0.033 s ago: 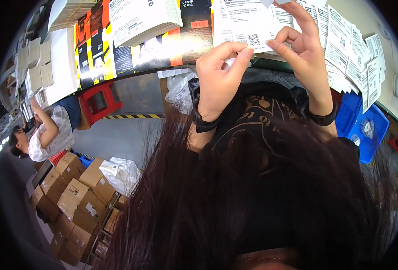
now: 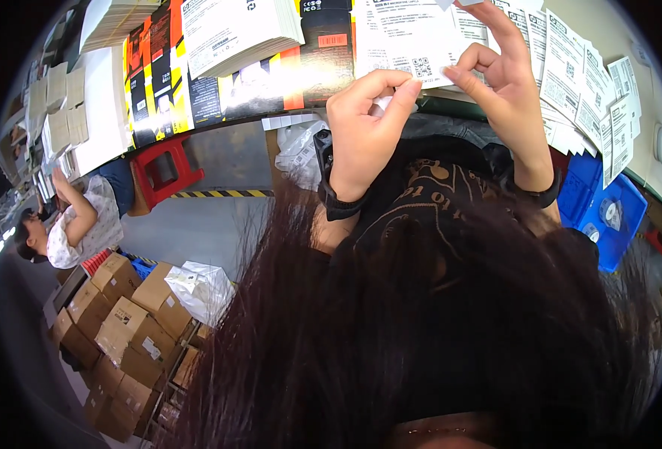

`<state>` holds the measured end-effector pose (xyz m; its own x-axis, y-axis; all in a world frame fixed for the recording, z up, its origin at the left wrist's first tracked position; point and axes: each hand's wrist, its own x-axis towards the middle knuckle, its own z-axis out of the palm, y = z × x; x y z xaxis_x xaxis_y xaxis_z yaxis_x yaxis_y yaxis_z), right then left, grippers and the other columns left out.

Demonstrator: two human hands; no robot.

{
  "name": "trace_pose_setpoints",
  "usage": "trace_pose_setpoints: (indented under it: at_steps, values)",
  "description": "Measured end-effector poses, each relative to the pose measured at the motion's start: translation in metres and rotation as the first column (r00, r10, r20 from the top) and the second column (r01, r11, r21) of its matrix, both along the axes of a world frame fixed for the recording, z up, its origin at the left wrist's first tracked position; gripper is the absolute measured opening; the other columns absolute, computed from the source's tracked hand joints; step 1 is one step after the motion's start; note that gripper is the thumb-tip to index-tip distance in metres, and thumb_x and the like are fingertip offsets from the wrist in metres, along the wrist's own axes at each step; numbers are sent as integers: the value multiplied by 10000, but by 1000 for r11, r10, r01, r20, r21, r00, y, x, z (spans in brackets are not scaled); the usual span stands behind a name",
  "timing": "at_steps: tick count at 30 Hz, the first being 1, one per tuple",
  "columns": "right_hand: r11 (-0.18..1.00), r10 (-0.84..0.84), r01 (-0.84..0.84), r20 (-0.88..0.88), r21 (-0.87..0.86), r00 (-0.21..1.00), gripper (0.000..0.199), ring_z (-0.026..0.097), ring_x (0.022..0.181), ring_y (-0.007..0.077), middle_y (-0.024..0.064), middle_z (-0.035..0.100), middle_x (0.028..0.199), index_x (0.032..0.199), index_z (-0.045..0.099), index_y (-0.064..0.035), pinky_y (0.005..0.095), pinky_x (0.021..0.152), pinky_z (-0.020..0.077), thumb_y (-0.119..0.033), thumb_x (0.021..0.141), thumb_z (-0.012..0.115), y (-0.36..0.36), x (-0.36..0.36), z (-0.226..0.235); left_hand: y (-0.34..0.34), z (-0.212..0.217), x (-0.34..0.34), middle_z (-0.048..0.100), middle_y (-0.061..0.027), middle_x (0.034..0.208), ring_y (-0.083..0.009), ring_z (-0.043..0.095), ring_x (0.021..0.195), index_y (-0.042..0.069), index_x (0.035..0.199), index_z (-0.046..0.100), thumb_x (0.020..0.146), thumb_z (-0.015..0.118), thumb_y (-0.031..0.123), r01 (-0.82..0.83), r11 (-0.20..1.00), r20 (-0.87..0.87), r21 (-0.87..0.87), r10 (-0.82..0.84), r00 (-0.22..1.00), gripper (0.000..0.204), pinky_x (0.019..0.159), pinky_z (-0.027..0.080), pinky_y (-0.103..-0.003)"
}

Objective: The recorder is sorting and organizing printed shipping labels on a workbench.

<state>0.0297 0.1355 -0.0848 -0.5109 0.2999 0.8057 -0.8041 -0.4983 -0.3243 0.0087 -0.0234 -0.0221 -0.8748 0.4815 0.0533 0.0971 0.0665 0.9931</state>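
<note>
At the table's near edge, both my hands are at a white printed sheet (image 2: 406, 34) with a square code near its lower edge. My left hand (image 2: 368, 123) is closed, thumb and forefinger pinched at the sheet's lower edge, just left of the code. Something small and white (image 2: 381, 105) shows under its fingers; its kind is unclear. My right hand (image 2: 507, 82) pinches by the sheet's lower right side, thumb beside the code. One of its fingers reaches up to a small white piece (image 2: 467, 2) at the top edge, partly cut off.
Left of the sheet, a thick stack of printed sheets (image 2: 241, 34) rests on black, orange and yellow printed boxes (image 2: 159, 90). More printed sheets (image 2: 570, 71) fan out on the right. Below are a blue bin (image 2: 623, 224), a red stool (image 2: 168, 172) and cartons (image 2: 125, 329). Another person (image 2: 84, 217) works far left.
</note>
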Motion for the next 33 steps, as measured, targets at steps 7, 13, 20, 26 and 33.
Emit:
trace_pose_setpoints:
  at_steps: [7, 13, 20, 26, 33]
  values:
    - [965, -241, 91, 694, 246, 678, 754, 526, 778, 96, 136, 324, 1342, 1370, 185, 18, 197, 705, 461, 115, 754, 608, -14, 22, 68, -7, -2, -4, 609, -13, 650, -40, 520, 598, -19, 819, 638, 801, 641, 56, -36, 999, 41, -11, 36, 998, 76, 530, 398, -188]
    - [972, -233, 82, 935, 218, 269, 757, 527, 771, 97, 138, 345, 1317, 1368, 208, 8, 192, 703, 464, 116, 744, 622, -11, 27, 78, -3, -2, -3, 609, -10, 648, -39, 519, 589, -20, 818, 641, 800, 643, 56, -34, 999, 52, -3, 34, 998, 78, 530, 399, -185]
    - [982, 4, 23, 147, -186, 989, 772, 521, 724, 73, 133, 372, 1293, 1359, 255, -10, 175, 630, 460, 130, 703, 639, 8, 3, 6, 1, -5, -2, 615, -20, 648, -47, 524, 576, -17, 851, 638, 794, 644, 55, -10, 998, 5, -58, 10, 1000, 92, 515, 401, -191]
    - [799, -601, 161, 774, 579, 201, 793, 512, 665, 59, 114, 396, 1281, 1364, 268, -39, 169, 587, 446, 143, 681, 628, 11, 17, 68, -9, -14, -8, 606, -40, 616, -108, 540, 518, -5, 1001, 621, 787, 649, 111, -35, 994, -60, -99, 30, 998, 245, 502, 428, -247]
    - [716, -698, 40, 715, 697, 51, 808, 512, 621, 57, 107, 393, 1321, 1377, 266, -81, 170, 538, 434, 143, 684, 617, 4, -1, 68, -12, -16, -7, 600, -83, 607, -249, 567, 483, -2, 1280, 420, 777, 643, 253, 149, 859, -115, -489, -233, 966, 606, 491, 456, -342]
